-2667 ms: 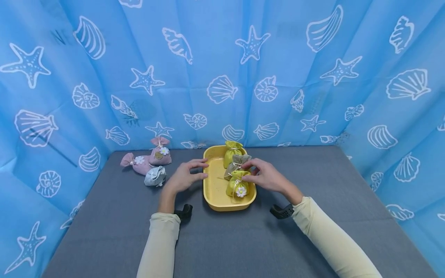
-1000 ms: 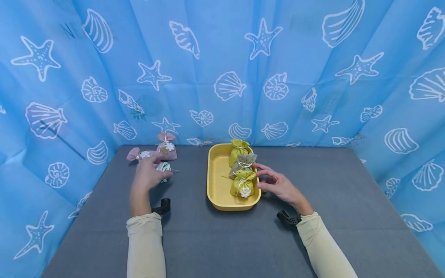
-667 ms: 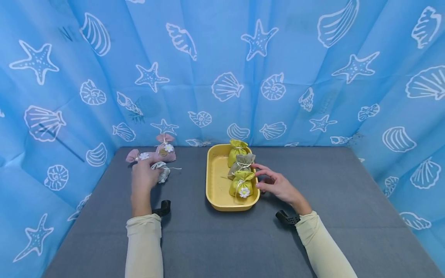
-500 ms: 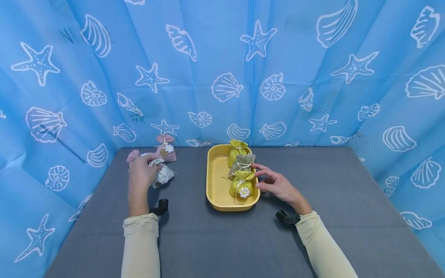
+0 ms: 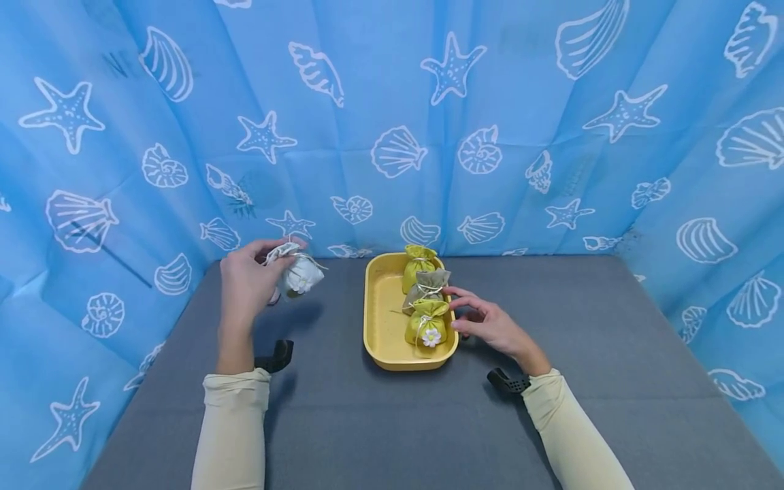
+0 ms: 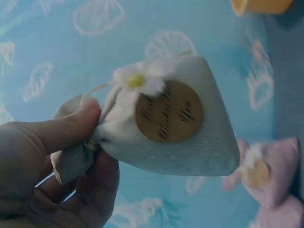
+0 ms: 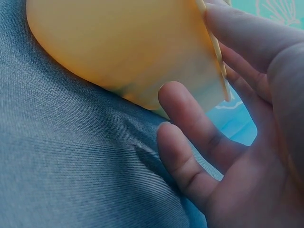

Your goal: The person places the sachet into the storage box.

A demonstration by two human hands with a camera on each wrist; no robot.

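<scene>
My left hand (image 5: 243, 286) pinches a pale grey drawstring sachet (image 5: 303, 274) by its gathered neck, raised above the table. In the left wrist view, thumb and fingers close on the neck of this sachet (image 6: 190, 154); a white daisy and a round brown label (image 6: 169, 111) face the camera. At the right rim of a yellow tray (image 5: 380, 355), my right hand (image 5: 497, 331) rests with loosely bent fingers, its fingertips at the rim (image 7: 216, 47). Inside the tray, along its right side, stand a yellow sachet (image 5: 419, 272), a grey-green sachet (image 5: 422, 294) and another yellow sachet (image 5: 421, 320) with a daisy.
Behind the left hand, pink sachets (image 6: 275, 173) lie on the table, mostly hidden in the head view. A blue shell-print curtain (image 5: 392, 197) hangs along the back and sides of the grey tabletop (image 5: 392, 429). Each wrist wears a black camera mount (image 5: 275, 356).
My left hand has left the tray's left side, taken the pale grey sachet by its neck and lifted it. My right hand has shifted from the sachets to the tray's right rim.
</scene>
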